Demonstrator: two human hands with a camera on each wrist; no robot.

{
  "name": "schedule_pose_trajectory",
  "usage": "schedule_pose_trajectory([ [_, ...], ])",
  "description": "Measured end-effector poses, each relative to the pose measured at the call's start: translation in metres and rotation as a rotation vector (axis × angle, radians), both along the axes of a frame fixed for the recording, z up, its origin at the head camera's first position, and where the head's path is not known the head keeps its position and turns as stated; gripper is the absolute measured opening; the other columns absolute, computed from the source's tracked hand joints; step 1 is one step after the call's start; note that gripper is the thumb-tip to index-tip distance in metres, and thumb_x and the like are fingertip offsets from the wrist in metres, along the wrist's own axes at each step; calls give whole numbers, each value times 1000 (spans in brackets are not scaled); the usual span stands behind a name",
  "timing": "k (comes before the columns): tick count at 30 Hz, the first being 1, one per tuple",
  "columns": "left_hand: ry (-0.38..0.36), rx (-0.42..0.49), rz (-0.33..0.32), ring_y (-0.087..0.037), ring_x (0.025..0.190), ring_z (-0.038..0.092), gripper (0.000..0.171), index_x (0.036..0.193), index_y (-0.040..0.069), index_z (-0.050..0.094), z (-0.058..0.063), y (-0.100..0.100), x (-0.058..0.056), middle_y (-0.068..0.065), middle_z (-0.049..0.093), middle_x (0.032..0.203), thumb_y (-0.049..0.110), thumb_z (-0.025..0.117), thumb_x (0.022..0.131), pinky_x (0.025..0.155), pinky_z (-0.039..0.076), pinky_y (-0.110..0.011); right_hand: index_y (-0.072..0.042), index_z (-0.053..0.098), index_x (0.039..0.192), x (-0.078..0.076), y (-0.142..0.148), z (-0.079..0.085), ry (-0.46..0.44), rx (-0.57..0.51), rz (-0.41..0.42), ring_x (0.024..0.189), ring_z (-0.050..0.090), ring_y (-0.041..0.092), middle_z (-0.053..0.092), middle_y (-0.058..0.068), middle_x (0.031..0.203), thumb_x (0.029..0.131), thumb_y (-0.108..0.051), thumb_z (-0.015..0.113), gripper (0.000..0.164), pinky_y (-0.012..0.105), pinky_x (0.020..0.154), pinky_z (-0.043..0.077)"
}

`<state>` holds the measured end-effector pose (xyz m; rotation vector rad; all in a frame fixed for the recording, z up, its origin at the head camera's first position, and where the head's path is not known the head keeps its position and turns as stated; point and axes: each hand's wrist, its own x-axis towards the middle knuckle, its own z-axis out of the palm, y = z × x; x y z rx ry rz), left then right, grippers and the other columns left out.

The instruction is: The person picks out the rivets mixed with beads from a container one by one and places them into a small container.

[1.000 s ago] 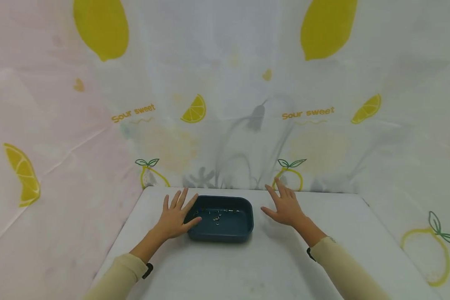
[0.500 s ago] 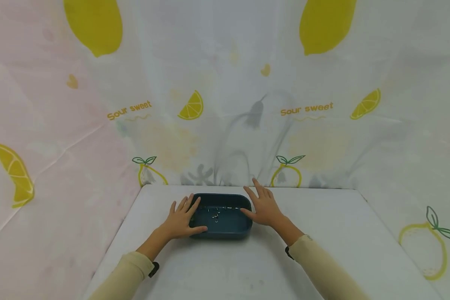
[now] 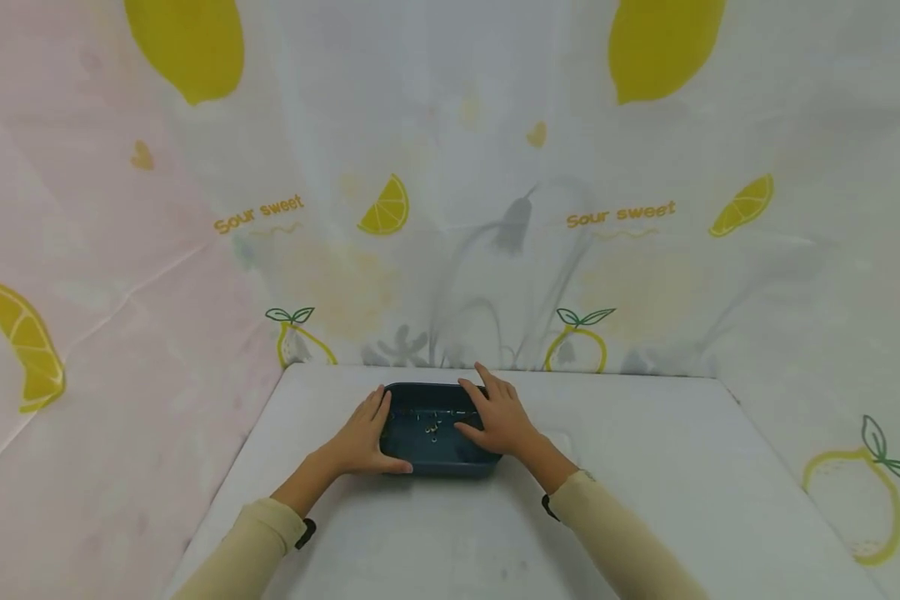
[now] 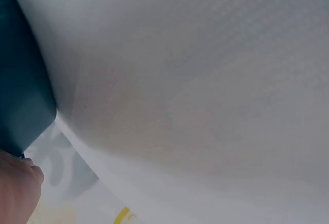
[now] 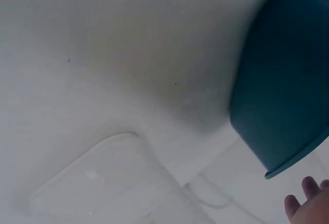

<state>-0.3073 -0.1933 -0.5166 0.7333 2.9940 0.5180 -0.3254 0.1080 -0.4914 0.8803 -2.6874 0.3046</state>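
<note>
A dark blue rectangular tray (image 3: 442,469) stands on the white table, with several small metallic bits, some ring-shaped, on its floor (image 3: 432,428). My left hand (image 3: 360,437) lies along the tray's left end, fingers together over the left rim and thumb at the front left corner. Over the right end is my right hand (image 3: 501,421), its fingers spread and extended above the tray. In the right wrist view its fingertips (image 5: 310,187) show apart from the tray's rim. Whether the left palm bears on the wall is hidden.
A clear, flat-looking plastic piece (image 5: 113,178) with a rounded corner lies on the table right of the tray, partly under the right forearm. The white table (image 3: 435,550) ends behind the tray at a lemon-print cloth backdrop (image 3: 480,267).
My right hand has moved left from beside the tray to over its right end. My left hand's spread fingers have drawn together along the left end. The tray has hardly moved.
</note>
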Motion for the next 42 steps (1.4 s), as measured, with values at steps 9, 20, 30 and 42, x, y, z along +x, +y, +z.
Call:
schedule_pose_trajectory([
  [9, 56, 7, -91, -48, 150, 11, 148, 155, -9, 9, 2, -5, -5, -33, 6, 161, 74, 82, 56, 118, 20, -59, -16, 37, 150, -2, -13, -8, 54, -10, 38, 135, 43, 40, 25, 22, 159, 88, -52, 69, 78, 58, 106, 37],
  [20, 23, 53, -112, -45, 151, 7, 144, 156, -6, 8, 0, -12, -9, -26, 4, 164, 78, 76, 61, 119, 18, -59, -16, 35, 152, -5, -20, -7, 3, -3, 53, 136, 42, 39, 20, 21, 161, 85, -54, 72, 86, 57, 109, 36],
  [30, 124, 5, -133, -46, 150, 13, 144, 155, -7, 11, 3, -13, -10, -30, 10, 162, 81, 74, 60, 118, 21, -59, -19, 35, 152, -11, -30, -6, -37, 16, 61, 137, 41, 39, 17, 17, 163, 83, -58, 72, 87, 57, 111, 33],
  [42, 86, -3, -83, -45, 150, 14, 137, 156, -5, 12, 0, -12, -5, -28, 10, 163, 78, 72, 66, 119, 22, -57, -17, 35, 152, -13, -45, -14, -67, -6, 107, 132, 47, 37, 35, 17, 152, 83, -54, 74, 87, 52, 100, 47],
])
